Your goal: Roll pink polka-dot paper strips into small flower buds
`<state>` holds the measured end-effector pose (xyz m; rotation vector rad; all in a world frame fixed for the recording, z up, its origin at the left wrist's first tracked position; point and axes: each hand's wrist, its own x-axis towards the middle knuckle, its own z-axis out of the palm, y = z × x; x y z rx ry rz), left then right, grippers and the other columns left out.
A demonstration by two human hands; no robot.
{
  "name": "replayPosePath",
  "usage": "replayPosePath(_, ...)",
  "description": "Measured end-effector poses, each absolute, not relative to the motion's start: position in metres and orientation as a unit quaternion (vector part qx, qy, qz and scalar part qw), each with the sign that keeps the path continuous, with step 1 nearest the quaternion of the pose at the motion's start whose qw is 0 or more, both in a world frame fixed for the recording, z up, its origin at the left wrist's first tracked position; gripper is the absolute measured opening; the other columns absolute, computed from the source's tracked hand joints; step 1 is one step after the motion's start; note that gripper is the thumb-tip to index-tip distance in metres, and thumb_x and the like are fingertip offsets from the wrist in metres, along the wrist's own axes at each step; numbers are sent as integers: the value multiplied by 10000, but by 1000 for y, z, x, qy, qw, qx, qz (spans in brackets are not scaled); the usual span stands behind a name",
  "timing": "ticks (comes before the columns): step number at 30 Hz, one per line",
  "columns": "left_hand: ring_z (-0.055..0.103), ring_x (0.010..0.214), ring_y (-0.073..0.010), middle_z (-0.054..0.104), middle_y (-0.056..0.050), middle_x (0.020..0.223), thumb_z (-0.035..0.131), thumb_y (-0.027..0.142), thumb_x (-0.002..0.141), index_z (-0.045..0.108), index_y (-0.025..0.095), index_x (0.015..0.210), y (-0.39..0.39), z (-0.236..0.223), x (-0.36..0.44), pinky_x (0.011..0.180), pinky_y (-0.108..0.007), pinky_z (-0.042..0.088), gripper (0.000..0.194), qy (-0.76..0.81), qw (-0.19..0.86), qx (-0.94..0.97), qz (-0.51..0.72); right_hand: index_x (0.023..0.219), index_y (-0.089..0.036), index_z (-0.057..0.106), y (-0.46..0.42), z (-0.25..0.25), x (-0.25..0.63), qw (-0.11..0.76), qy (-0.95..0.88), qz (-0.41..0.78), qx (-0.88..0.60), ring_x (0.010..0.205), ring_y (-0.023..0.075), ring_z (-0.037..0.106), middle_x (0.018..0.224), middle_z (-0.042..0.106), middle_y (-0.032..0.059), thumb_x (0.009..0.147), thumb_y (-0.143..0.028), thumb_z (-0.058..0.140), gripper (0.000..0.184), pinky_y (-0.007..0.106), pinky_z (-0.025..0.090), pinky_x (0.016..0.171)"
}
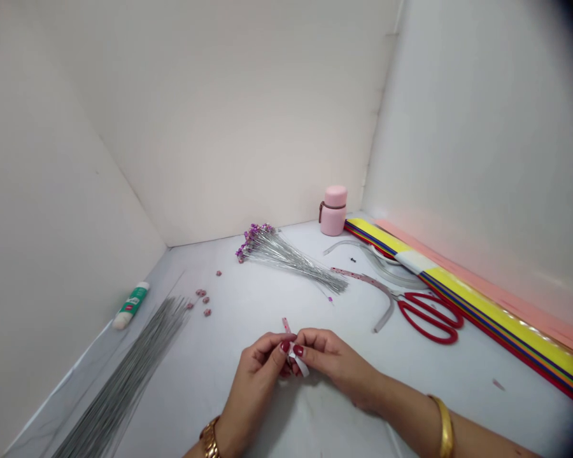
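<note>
The left hand (254, 385) and the right hand (333, 364) are close together near the bottom middle of the frame. Both hands are closed, and they pinch a thin white strip (300, 364) with pink spots. The fingertips (285, 346) press on it from both sides, and the nails are dark red. One end of the strip pokes up above the fingers. The other part bends down below them. The fingers hide the middle, so I cannot tell its exact shape.

A gold watch (210, 437) sits on the left wrist, and a gold bangle (443, 436) sits on the right arm.

Up from the hands, a long bunch of thin wires (291, 262) with purple and pink beads (254, 238) at one end lies on the white table (248, 318). Small pink beads (204, 299) sit to the left of it.

To the right are red scissors (430, 318), just by a curved dotted strip (363, 278). Past them, long yellow, blue and red paper strips (499, 321) lie along the right wall, next to a peach paper sheet (482, 267). A pink jar (333, 211) stands in the far corner.

At the lower left lies a big bunch of plain grey wires (124, 375). Above it, a glue stick (131, 305) lies on its side.
</note>
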<state>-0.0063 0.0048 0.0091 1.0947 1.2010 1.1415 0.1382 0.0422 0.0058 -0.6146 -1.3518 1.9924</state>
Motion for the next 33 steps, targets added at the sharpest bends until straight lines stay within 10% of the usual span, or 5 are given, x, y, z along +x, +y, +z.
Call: replayPosePath(33,533,579,-121,631,-29,650,559,291,751,615,114,816,11,-1,-12,563,-221,421,197,539,536,455,464,714,-137,562,45,-8,139,291,-580,681,-340,432,47,399,570,502,-37,746,-313,557,179,164,320,413)
